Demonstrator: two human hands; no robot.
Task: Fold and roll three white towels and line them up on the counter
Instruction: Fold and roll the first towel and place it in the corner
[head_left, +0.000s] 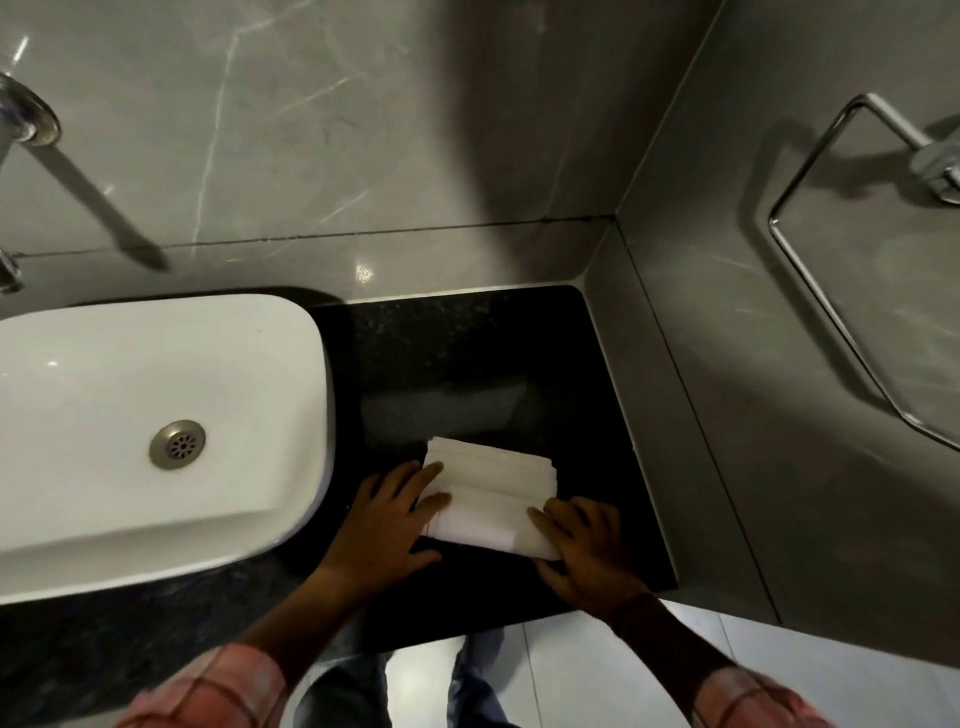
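A white towel (491, 493) lies on the black counter (467, 358), near its front edge. Its near part is rolled into a thick tube; its far part lies flat in folded layers. My left hand (387, 517) presses on the left end of the roll, fingers spread over it. At the right end of the roll rests my right hand (584, 551), fingers on the cloth. Only this one towel is in view.
A white basin (104, 415) with a metal drain sits left of the towel, touching the counter's left part. A chrome tap (26, 114) juts from the back wall. On the right wall hangs a chrome towel ring (841, 249). Grey tiled walls close the back and right.
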